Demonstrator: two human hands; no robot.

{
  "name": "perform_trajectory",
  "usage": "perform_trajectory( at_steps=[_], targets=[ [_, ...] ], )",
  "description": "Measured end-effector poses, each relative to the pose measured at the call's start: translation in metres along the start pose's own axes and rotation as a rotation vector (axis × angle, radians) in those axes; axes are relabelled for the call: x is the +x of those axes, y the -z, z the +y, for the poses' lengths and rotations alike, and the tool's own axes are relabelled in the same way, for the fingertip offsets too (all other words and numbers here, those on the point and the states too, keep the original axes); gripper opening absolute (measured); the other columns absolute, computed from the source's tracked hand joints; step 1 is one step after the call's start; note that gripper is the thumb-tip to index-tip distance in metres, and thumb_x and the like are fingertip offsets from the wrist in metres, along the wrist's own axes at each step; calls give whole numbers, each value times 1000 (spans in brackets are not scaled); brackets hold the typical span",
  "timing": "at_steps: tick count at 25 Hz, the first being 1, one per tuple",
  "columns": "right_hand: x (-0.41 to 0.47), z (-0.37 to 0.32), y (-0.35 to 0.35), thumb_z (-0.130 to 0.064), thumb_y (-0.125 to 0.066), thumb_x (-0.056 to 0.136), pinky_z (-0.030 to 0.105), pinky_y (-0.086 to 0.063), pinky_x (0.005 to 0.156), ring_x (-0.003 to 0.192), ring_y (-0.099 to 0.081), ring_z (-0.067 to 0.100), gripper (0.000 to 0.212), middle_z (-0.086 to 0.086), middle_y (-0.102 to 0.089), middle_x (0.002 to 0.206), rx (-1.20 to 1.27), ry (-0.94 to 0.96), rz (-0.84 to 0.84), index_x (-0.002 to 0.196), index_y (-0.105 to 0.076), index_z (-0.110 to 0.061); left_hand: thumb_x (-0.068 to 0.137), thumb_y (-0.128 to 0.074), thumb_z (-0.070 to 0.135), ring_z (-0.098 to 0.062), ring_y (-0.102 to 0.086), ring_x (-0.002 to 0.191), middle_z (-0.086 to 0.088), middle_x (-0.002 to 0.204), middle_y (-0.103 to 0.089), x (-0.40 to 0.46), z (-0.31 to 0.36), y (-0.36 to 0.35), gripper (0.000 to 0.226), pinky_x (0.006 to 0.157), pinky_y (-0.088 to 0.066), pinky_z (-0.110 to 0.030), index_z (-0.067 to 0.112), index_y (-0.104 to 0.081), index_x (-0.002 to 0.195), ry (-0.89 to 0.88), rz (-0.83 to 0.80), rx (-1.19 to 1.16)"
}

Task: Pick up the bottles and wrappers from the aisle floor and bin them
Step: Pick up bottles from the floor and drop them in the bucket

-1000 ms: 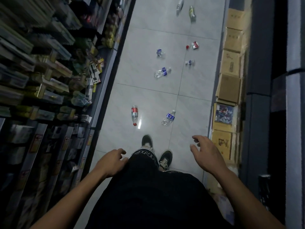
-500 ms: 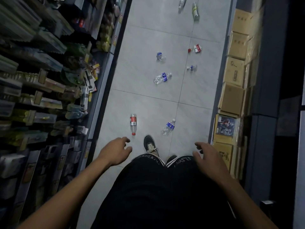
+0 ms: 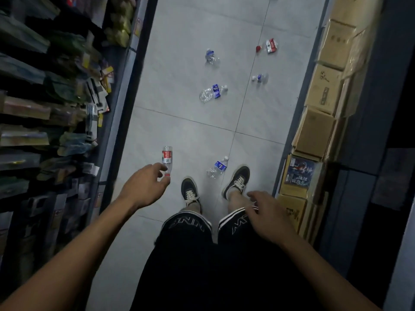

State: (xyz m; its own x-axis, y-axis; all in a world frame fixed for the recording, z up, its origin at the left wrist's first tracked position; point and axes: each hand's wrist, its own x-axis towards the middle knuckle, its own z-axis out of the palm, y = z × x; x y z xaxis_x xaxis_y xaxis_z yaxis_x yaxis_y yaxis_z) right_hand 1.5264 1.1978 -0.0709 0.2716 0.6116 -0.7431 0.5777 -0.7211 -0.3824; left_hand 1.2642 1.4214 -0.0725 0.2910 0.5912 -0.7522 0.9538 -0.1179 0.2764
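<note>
Aisle floor [image 3: 184, 122], grey tile. Left hand [image 3: 143, 187] released, fingers loosely curled, fingertips overlapping the capped end of the red-label bottle [image 3: 166, 158]; contact cannot be told. Right hand [image 3: 269, 212] released, over the thigh. Blue-label bottle [image 3: 217, 168] lies between the hands, ahead.

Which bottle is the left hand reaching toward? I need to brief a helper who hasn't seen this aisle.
Start at the stocked shelving on the aisle's left side and look at the floor beside it, ahead of the left hand. There lies the red-labelled bottle. Its red label and red cap distinguish it from the blue-labelled bottle by the shoes.
</note>
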Motion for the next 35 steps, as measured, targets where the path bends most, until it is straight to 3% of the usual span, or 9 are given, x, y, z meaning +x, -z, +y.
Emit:
perform_trajectory(
  at_steps=[4, 9, 12, 15, 22, 26, 30, 33, 35],
  targets=[
    [95, 20, -44, -35, -50, 93, 41, -55, 84, 98, -61, 15, 28, -4, -61, 111, 10, -18, -171, 119, -57, -25, 96, -54, 43, -18, -65, 103, 2, 123, -70, 85, 1, -74, 43, 85, -51, -36, 26, -59, 135, 93, -19, -94],
    [232, 74, -176, -48, -49, 91, 39, -56, 83, 90, -60, 11, 18, -12, -58, 109, 8, -89, -311, 109, -50, -48, 96, -57, 32, -15, -67, 93, 8, 104, -71, 216, -24, -215, 31, 83, -51, -34, 23, -65, 124, 261, -35, -355],
    [326, 100, -264, -30, -55, 99, 24, -40, 84, 107, -59, 14, 32, -8, -57, 115, 100, -258, -393, 131, -59, -24, 95, -58, 32, -7, -64, 84, 8, 100, -69, 291, -46, -311, 25, 72, -48, -27, 25, -66, 118, 387, -21, -504],
    [424, 135, -364, -29, -64, 93, 29, -43, 88, 117, -61, 26, 34, 4, -66, 122, 354, -581, -216, 124, -61, -18, 93, -60, 35, -15, -65, 91, 6, 104, -70, 370, -72, -395, 20, 76, -48, -30, 28, -68, 109, 432, -33, -575],
    [589, 163, -483, -68, -81, 65, 52, -38, 114, 140, -39, 42, 127, 21, -31, 154, 557, -993, 105, 156, -12, -11, 91, -59, 32, -19, -62, 94, 6, 101, -68, 498, -159, -474, 17, 83, -50, -34, 23, -68, 102, 468, 107, -555],
    [611, 147, -498, -46, -84, 71, 45, -42, 107, 129, -48, 44, 103, 23, -34, 145, 346, -893, 161, 145, -22, -9, 89, -60, 24, -18, -62, 95, 0, 104, -67, 523, -198, -463, 21, 77, -46, -31, 16, -69, 107, 413, 333, -503],
    [593, 131, -503, -47, -81, 78, 38, -50, 83, 98, -59, 31, 79, 8, -35, 123, 180, -542, 86, 134, -38, -13, 74, -67, 25, -33, -49, 120, -15, 130, -50, 533, -236, -445, 62, 99, -47, -47, 9, -52, 132, 536, 669, -291],
    [578, 130, -517, -45, -80, 80, 34, -48, 73, 87, -56, 20, 70, 1, -31, 113, 115, -365, 73, 130, -41, -16, 73, -79, 37, -39, -38, 133, -20, 146, -37, 547, -273, -441, 99, 109, -38, -50, 15, -26, 154, 671, 545, -254],
    [569, 130, -524, -45, -81, 78, 37, -55, 78, 95, -58, 21, 73, 2, -38, 117, 112, -333, 42, 132, -41, -18, 77, -82, 37, -39, -47, 129, -18, 141, -47, 551, -292, -443, 95, 105, -44, -51, 18, -29, 153, 680, 407, -331]
  ],
)
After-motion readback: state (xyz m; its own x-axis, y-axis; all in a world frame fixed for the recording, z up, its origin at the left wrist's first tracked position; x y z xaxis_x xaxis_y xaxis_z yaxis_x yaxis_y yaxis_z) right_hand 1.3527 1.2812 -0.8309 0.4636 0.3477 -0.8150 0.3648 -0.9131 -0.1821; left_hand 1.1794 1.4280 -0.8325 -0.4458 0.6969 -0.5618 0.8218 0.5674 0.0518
